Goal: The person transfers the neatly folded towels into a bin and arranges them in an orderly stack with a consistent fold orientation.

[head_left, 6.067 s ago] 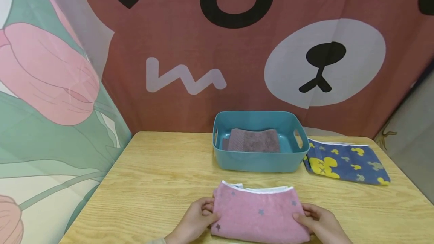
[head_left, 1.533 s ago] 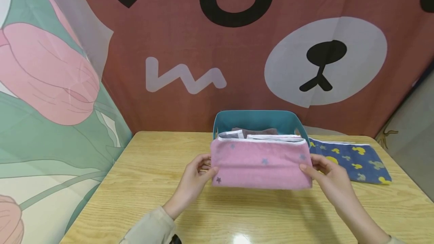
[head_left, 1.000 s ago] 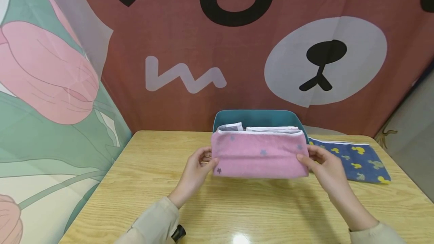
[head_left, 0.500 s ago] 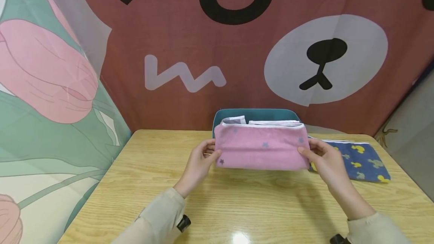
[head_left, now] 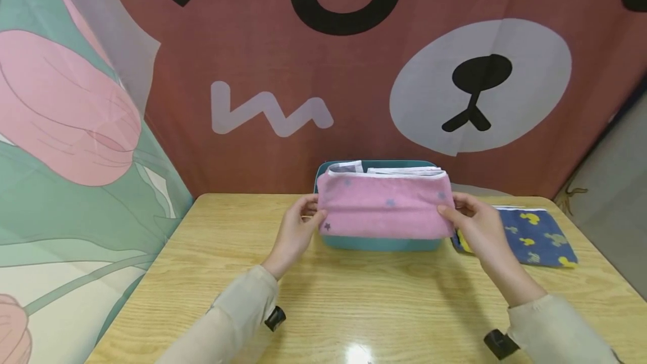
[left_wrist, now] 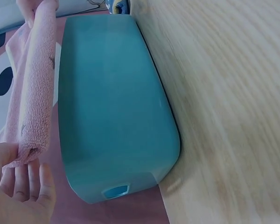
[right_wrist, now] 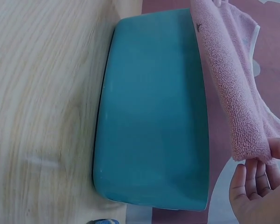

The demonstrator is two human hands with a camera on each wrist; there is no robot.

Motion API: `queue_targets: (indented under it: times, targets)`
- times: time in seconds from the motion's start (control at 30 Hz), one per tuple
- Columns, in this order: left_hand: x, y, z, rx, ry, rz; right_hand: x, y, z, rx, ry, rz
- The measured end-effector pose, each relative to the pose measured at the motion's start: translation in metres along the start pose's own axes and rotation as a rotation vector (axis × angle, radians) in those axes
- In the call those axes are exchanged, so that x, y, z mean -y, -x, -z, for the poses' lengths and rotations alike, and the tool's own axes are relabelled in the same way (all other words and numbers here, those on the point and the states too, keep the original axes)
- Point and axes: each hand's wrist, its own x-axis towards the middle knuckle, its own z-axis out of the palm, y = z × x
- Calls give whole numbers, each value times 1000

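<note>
Printed bear backdrop (head_left: 263,159) at the far side. Wood table (head_left: 364,291) in front of it. Teal bin (head_left: 381,244) sits at the table's far edge. Folded pink towel (head_left: 386,206) is held above the bin's rim, not touching it, white edging up. Folded blue towel (head_left: 543,235) lies right of the bin. Left hand (head_left: 297,229) pinches the pink towel's left end, right hand (head_left: 477,223) its right end, thumbs on the near side.

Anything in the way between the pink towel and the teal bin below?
Nothing visible: both wrist views show open space between the pink towel and the teal bin. The blue patterned towel lies off to the bin's right. The bin's inside is mostly hidden.
</note>
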Motion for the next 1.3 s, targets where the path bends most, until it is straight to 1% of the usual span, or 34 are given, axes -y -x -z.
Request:
queue_targets:
  times: [0.1,0.3,0.53,0.67,0.87,0.97,1.1,1.3]
  targets:
    - [-1,-3,-1,-7,-5,-13,3,-4,0,-3,22,-1]
    - [-6,-7,-4,-13,-10,-10,4,-12,2,-13,39,13]
    - [-10,-13,-10,-13,-11,-40,3,-16,4,-31,101,54]
    - [-8,-20,-11,-36,-21,-45,4,-21,2,-30,104,62]
    - [-4,-29,-11,-71,-45,-44,4,-32,-2,-31,61,59]
    - [-2,-31,-10,-73,-54,-38,4,-35,-4,-33,49,61]
    - [0,-34,-10,-75,-66,-35,4,-37,-6,-40,60,66]
    - [4,-38,-9,-66,-104,-36,3,-40,-7,-25,69,48]
